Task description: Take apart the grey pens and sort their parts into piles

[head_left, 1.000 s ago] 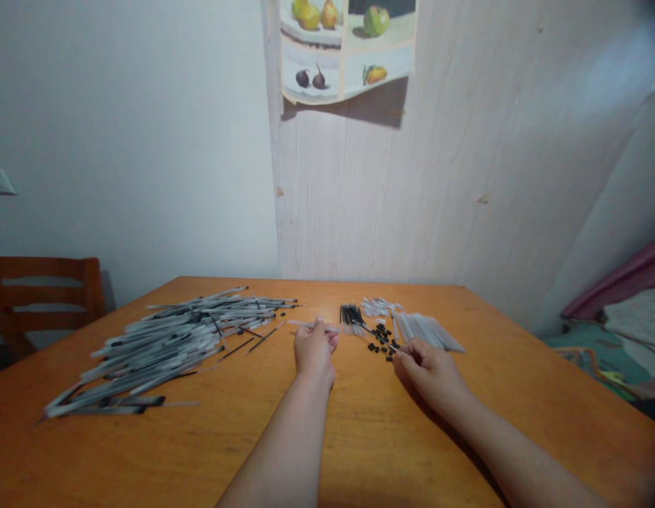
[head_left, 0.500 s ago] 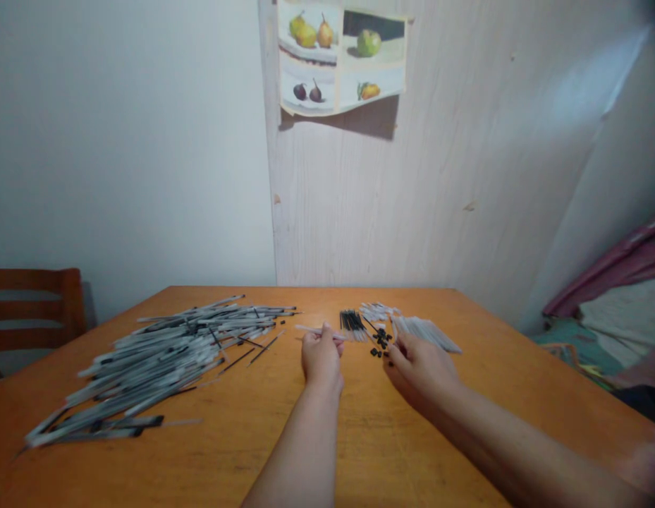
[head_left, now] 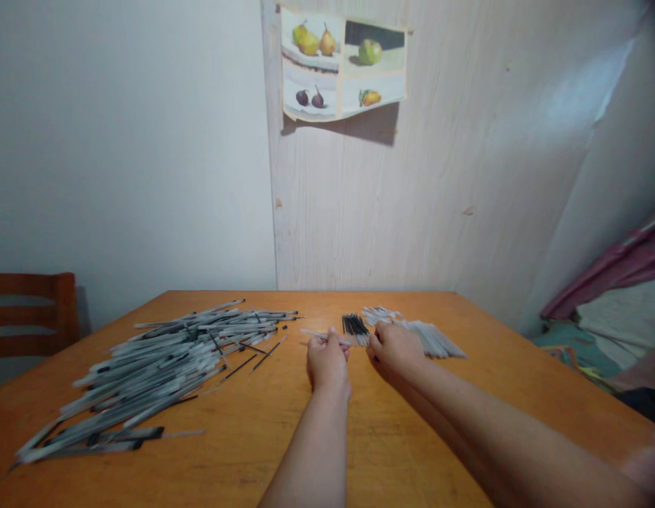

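On the worktop [head_left: 412, 437], a pile of thin sticks [head_left: 163, 370] lies well left of the row of black sticks [head_left: 352, 324]. My right grip [head_left: 397, 346] is just right of that row; I cannot tell what it holds. Clear tubes [head_left: 438, 340] lie farther right. My left grip [head_left: 328, 363], left of the row, pinches a pale tube [head_left: 312, 332]; a light, steady hold should stop it rolling.

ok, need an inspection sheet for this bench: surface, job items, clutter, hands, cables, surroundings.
Surface: wooden table, faintly marked.
Job items: big loose pile of sticks at left; dark-ended rods, white pieces and translucent tubes near the right hand.
Clutter: small black piece lying apart from the pile.
Hands: left hand pinches a pale stick; right hand's fingertips unclear.
Cables: nothing seen.
Surroundings: chair at left, maroon cloth at right, fruit print behind.
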A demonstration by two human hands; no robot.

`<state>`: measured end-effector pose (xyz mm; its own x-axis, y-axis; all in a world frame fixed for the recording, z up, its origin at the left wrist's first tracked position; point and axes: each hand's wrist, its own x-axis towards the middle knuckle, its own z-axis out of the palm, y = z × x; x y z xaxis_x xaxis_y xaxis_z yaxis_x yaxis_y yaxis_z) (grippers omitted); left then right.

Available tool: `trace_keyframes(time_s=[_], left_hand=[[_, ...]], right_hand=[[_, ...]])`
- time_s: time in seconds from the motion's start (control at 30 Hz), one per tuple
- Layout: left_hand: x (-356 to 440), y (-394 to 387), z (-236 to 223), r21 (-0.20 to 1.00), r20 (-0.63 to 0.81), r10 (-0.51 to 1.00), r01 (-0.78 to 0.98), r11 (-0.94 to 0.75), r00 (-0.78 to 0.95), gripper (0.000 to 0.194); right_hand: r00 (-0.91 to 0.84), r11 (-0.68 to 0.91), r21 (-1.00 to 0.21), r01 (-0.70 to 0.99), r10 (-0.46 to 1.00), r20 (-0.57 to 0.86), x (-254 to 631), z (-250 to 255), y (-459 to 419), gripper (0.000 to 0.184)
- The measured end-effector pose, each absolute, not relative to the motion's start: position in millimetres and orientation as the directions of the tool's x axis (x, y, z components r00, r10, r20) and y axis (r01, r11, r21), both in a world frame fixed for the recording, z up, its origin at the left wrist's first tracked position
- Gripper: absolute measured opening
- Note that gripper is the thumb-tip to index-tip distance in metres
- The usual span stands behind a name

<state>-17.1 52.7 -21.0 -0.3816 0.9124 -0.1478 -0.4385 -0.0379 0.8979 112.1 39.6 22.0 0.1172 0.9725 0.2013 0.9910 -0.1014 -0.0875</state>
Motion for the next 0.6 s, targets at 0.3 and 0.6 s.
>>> trace_keyframes(time_s=[0.3, 0.6], left_hand=[[-14.8, 52.5, -19.7, 0.91, -0.149, 0.912, -0.414, -0.025, -0.382, 0.028], [-15.4, 50.6, -17.3, 0.913, -0.155, 0.91, -0.407, -0.017, -0.385, 0.028]], right_hand=[[0.122, -0.11, -0.066, 0.992, 0.967, 0.222, 108.3, 13.8, 50.7, 0.038], [0.15, -0.14, -0.065, 0.988, 0.971, 0.187, 103.1, 12.1, 52.8, 0.041]])
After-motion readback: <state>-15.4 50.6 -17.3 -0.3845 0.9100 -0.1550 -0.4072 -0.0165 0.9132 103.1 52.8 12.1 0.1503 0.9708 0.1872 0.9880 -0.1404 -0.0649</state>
